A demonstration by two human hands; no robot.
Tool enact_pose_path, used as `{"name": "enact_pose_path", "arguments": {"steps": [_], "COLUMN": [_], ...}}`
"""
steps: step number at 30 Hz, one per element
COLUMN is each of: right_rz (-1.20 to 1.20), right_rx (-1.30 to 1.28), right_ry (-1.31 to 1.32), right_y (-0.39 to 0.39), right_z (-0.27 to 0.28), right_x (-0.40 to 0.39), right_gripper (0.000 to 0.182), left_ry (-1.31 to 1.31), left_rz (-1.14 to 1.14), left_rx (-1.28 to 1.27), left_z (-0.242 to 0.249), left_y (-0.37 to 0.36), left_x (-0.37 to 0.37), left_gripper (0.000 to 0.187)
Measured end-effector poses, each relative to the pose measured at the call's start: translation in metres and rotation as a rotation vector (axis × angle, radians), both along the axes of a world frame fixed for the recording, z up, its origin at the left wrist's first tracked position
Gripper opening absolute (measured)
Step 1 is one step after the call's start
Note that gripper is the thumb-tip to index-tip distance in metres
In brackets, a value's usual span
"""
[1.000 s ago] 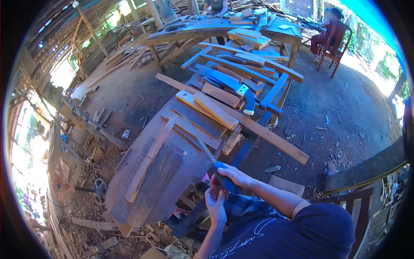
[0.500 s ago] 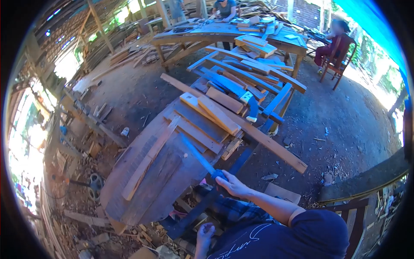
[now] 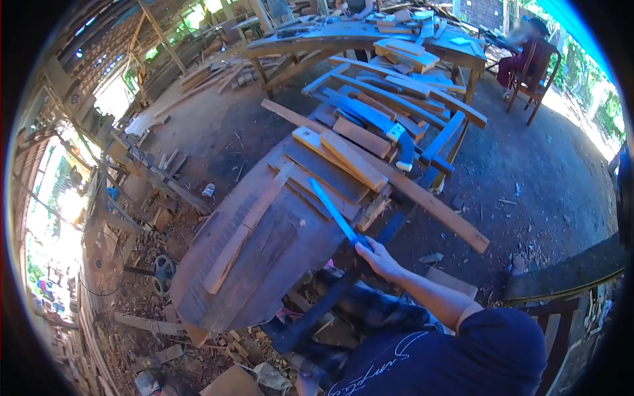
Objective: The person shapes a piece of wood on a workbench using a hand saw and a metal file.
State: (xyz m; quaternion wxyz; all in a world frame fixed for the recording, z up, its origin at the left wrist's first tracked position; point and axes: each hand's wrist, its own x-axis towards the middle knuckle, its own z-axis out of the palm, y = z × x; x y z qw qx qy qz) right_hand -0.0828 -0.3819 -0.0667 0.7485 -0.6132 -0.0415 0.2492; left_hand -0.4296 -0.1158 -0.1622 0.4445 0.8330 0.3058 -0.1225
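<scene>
right hand [image 3: 382,256] gripping blue file [image 3: 333,210] — over bench edge [image 3: 310,264]

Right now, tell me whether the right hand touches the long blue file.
Touching: the head view shows the right hand closed round the long blue file at its near end.

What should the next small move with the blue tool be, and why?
Probably lower the blue blade onto the wood beneath it. The right hand grips its handle end, and the blade is angled out over the stacked planks on the workbench, seemingly clear of them. The left hand is barely in view.
</scene>
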Motion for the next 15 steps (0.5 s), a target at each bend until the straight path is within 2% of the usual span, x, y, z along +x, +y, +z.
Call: {"name": "enact_pose_path", "arguments": {"steps": [2,10,15], "right_rz": [0.01,0.017,0.033], "right_rx": [0.015,0.105,0.159], "right_ry": [0.037,0.075,0.146], "right_y": [-0.004,-0.009,-0.01], "right_z": [0.007,0.006,0.001], "right_x": [-0.005,0.004,0.002], "right_gripper": [0.036,0.041,0.041], "left_ry": [0.035,0.008,0.127], "left_rz": [-0.003,-0.037,-0.058], "left_rx": [0.006,0.035,0.045], "left_z": [0.0,-0.013,-0.009], "left_y": [0.001,0.003,0.0], "left_x": [-0.007,0.059,0.028], "left_gripper": [0.024,0.024,0.023]}}
